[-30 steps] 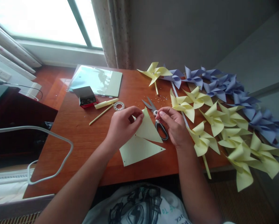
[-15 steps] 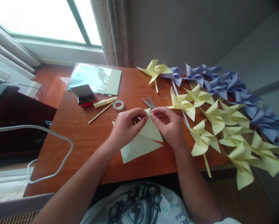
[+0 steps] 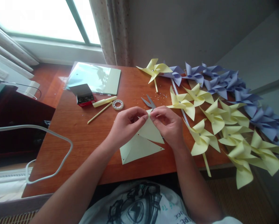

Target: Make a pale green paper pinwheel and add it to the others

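Note:
A pale yellow-green sheet of paper (image 3: 139, 149), slit from its corners and marked with small holes, lies partly under my hands. My left hand (image 3: 131, 122) is closed, thumb and fingers pinching the sheet's far corner. Opposite it, my right hand (image 3: 167, 122) pinches the same corner, the fingertips of both nearly meeting. Whether anything small is between the fingertips cannot be made out. Just beyond my hands the blades of a pair of scissors (image 3: 149, 102) stick out, the handles mostly hidden behind my right hand. Small paper scraps (image 3: 161, 95) lie around the blades.
Left of my hands are a roll of tape (image 3: 117, 105), rolled paper sticks (image 3: 104, 101) and an open red box (image 3: 85, 100) of small dark pieces. Behind lies a glossy folder (image 3: 95, 77). Yellow pinwheels (image 3: 200, 137) and purple pinwheels (image 3: 265, 121) cover the right side. A white cable (image 3: 70, 149) loops at left.
My fingertips have drawn closer together at the paper's far corner. The sheet has shifted slightly beneath them. Everything else stays where it was.

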Motion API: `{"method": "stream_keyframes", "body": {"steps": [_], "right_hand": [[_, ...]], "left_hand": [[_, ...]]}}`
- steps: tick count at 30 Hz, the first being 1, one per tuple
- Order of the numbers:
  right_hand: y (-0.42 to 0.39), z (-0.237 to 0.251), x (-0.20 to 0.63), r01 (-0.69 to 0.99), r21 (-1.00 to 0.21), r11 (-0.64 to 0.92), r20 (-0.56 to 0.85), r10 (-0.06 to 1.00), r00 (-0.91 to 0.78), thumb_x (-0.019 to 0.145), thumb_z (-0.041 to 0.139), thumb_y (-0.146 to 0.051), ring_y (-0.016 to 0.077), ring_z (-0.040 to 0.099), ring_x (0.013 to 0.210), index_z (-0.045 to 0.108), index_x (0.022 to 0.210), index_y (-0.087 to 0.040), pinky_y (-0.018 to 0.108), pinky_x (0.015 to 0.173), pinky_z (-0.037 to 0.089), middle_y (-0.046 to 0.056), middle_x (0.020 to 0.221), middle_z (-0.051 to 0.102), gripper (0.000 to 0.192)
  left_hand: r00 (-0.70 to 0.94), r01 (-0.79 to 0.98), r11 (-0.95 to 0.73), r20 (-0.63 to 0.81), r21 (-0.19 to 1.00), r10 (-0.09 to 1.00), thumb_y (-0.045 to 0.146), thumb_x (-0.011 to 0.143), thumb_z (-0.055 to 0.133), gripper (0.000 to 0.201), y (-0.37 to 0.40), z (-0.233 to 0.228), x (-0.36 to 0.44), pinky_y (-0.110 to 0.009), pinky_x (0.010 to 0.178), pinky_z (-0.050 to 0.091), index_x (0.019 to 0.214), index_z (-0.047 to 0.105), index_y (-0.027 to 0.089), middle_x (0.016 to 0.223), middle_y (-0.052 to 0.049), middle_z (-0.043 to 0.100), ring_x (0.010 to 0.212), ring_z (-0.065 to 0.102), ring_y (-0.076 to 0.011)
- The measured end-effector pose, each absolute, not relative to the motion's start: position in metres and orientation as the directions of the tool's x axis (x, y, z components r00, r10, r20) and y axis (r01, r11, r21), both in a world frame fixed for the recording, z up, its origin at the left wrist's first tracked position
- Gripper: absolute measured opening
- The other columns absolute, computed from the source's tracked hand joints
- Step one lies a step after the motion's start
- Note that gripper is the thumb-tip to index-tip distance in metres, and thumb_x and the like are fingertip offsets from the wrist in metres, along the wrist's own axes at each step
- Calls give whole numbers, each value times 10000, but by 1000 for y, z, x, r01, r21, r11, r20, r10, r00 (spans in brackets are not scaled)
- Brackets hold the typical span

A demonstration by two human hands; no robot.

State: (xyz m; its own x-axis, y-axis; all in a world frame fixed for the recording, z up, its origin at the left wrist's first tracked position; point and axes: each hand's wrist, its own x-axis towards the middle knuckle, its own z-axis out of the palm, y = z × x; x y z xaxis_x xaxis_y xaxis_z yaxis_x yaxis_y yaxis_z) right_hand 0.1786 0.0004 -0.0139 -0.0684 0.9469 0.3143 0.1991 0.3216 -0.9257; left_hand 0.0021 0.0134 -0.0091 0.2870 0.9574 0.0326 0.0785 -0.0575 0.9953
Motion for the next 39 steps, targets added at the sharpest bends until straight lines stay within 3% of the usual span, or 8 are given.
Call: {"method": "stream_keyframes", "body": {"steps": [12, 23, 36, 39], "right_hand": [[0, -13, 176, 239, -920, 310, 308, 950, -48, 901, 688, -224, 198, 662, 882, 717, 908, -276, 340, 743, 551, 22, 926, 689, 60], [0, -14, 178, 217, -917, 334, 324, 943, -80, 886, 679, -160, 198, 667, 891, 736, 892, -283, 340, 729, 557, 21, 939, 688, 135], [-2, -11, 176, 306, -880, 362, 367, 929, -45, 905, 684, -188, 196, 679, 869, 737, 914, -292, 347, 714, 566, 18, 927, 717, 117], [-2, -11, 175, 309, -883, 352, 362, 932, -28, 907, 688, -190, 189, 681, 843, 728, 998, -302, 346, 718, 569, 13, 925, 716, 150]], "left_hand": [[272, 197, -142, 86, 970, 959, 271, 897, 663, 124, 11, -8, 5, -217, 558, 427, 881, 705, 155, 745, -22, 671, 648, 540, -119], [293, 44, 0, -13, 999, 956, 319, 892, 688, 170, 13, -6, 3, -223, 563, 419, 858, 693, 153, 763, -28, 647, 658, 529, -122], [287, 42, 24, -35, 999, 957, 387, 875, 722, 235, 13, -1, 3, -229, 547, 401, 842, 709, 155, 699, -14, 626, 623, 514, -121], [296, 40, 36, -46, 999, 954, 398, 882, 713, 246, 13, -1, 3, -230, 554, 406, 846, 706, 154, 703, -15, 626, 628, 516, -122]]}}
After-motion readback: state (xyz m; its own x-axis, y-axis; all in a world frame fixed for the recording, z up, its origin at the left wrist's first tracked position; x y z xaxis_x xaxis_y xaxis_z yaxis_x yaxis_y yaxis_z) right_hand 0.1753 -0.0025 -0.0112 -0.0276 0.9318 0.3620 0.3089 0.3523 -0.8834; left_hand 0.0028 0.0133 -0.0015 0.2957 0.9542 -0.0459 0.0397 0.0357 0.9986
